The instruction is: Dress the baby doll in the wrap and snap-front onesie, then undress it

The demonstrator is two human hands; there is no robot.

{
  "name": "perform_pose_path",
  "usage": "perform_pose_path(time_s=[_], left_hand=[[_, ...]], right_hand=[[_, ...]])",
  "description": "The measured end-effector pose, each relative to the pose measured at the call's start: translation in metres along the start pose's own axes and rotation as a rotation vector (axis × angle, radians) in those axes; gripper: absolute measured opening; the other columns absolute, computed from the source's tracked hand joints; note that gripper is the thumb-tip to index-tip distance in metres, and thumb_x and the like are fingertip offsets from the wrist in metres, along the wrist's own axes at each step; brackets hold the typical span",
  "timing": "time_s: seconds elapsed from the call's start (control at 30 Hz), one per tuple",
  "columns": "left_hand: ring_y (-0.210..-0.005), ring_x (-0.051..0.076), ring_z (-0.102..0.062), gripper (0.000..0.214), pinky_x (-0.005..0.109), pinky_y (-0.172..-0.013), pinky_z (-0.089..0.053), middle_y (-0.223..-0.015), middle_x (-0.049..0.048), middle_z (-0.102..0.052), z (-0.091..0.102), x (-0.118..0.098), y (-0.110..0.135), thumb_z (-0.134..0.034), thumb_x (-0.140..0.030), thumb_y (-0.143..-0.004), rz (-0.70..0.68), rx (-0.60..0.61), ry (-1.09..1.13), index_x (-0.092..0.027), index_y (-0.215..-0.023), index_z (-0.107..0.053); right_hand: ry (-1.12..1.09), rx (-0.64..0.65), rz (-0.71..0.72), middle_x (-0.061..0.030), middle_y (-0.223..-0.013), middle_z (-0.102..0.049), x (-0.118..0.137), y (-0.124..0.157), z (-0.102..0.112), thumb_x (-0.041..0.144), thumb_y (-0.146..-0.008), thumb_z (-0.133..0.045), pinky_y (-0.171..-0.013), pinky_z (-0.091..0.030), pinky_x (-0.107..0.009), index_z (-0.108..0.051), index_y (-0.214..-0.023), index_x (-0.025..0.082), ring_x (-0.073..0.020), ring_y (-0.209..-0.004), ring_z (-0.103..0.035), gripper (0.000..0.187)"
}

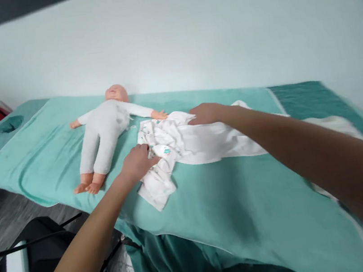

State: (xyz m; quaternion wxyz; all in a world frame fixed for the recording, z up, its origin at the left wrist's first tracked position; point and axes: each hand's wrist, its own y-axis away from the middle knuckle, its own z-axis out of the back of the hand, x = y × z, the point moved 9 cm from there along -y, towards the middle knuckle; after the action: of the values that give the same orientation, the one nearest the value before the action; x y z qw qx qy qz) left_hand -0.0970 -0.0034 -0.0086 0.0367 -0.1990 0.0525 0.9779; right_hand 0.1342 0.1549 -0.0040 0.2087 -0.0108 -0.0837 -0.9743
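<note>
A baby doll [106,131] in a pale grey suit lies on its back on the teal-covered table [233,210]. Beside it, to the right, lies a crumpled white cloth [199,144] with small printed marks. My left hand [137,162] pinches the cloth's near edge with its fingers closed. My right hand [206,113] rests on the cloth's far edge, fingers curled onto the fabric. Both arms reach in from the lower right and lower left.
A pale wall runs behind the table. A face hole [10,124] shows in the table's left end. On the floor at lower left lie a black bag [45,252], a white device [16,266] and cables. Cream fabric [343,125] lies at the right.
</note>
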Motion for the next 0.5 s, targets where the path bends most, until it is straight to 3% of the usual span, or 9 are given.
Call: perform_pose_path(time_s=[0.07,0.17,0.27,0.33,0.37,0.43,0.5], left_hand=[[-0.088,0.023,-0.062,0.036,0.033,-0.077,-0.048,-0.101,0.0075,-0.067,-0.013,-0.032,0.002,-0.065,-0.031,-0.078,-0.038,0.029,0.087,-0.017,-0.111,-0.058],[-0.087,0.02,-0.061,0.035,0.032,-0.08,-0.049,-0.102,0.0021,-0.067,-0.015,-0.098,0.013,-0.059,-0.019,-0.075,-0.295,0.048,0.269,-0.022,-0.109,-0.057],[-0.106,0.023,-0.059,0.037,0.038,-0.093,-0.047,-0.116,0.006,-0.064,0.02,-0.147,0.027,-0.056,-0.017,-0.076,-0.5,-0.241,0.337,-0.021,-0.113,-0.056],[-0.122,0.028,-0.052,0.051,0.041,-0.101,-0.043,-0.131,0.0114,-0.057,0.045,-0.167,0.034,-0.06,-0.019,-0.075,-0.553,-0.464,0.337,-0.019,-0.125,-0.05],[-0.126,0.03,-0.049,0.059,0.042,-0.103,-0.042,-0.137,0.013,-0.053,0.051,-0.176,0.035,-0.063,-0.022,-0.074,-0.575,-0.506,0.337,-0.018,-0.13,-0.047],[-0.123,0.03,-0.052,0.06,0.042,-0.101,-0.043,-0.138,0.0123,-0.054,0.048,-0.199,0.027,-0.065,-0.027,-0.077,-0.625,-0.386,0.319,-0.018,-0.133,-0.047],[-0.107,0.029,-0.062,0.037,0.042,-0.096,-0.044,-0.118,0.0093,-0.066,0.031,-0.222,0.021,-0.06,-0.03,-0.084,-0.662,-0.191,0.197,-0.019,-0.119,-0.058]], right_hand=[[-0.02,0.037,0.061,-0.0127,-0.127,-0.069,0.01,0.025,0.008,0.038,-0.09,-0.06,-0.09,-0.049,-0.038,-0.067,-0.122,0.021,-0.0315,-0.112,-0.064,0.037],[-0.106,-0.027,0.163,-0.0103,-0.131,-0.066,0.03,0.065,0.034,0.032,-0.097,-0.046,-0.096,-0.045,-0.036,-0.063,-0.127,0.02,-0.0284,-0.119,-0.06,0.037],[-0.374,-0.053,0.334,-0.0076,-0.116,-0.072,0.053,0.116,0.061,0.033,-0.094,-0.048,-0.088,-0.046,-0.033,-0.07,-0.112,0.018,-0.0253,-0.105,-0.065,0.032],[-0.526,-0.071,0.372,-0.004,-0.105,-0.075,0.054,0.153,0.076,0.031,-0.091,-0.05,-0.083,-0.046,-0.031,-0.073,-0.103,0.019,-0.0231,-0.097,-0.066,0.028],[-0.603,-0.091,0.378,-0.0025,-0.105,-0.075,0.05,0.172,0.083,0.031,-0.09,-0.051,-0.082,-0.046,-0.03,-0.073,-0.103,0.02,-0.0225,-0.096,-0.066,0.028],[-0.756,-0.133,0.368,-0.0012,-0.107,-0.075,0.035,0.206,0.094,0.033,-0.089,-0.053,-0.083,-0.047,-0.029,-0.074,-0.105,0.021,-0.0221,-0.1,-0.066,0.029],[-0.901,-0.136,0.334,-0.002,-0.11,-0.074,0.016,0.234,0.094,0.037,-0.088,-0.059,-0.082,-0.049,-0.029,-0.073,-0.106,0.02,-0.022,-0.101,-0.066,0.029]])
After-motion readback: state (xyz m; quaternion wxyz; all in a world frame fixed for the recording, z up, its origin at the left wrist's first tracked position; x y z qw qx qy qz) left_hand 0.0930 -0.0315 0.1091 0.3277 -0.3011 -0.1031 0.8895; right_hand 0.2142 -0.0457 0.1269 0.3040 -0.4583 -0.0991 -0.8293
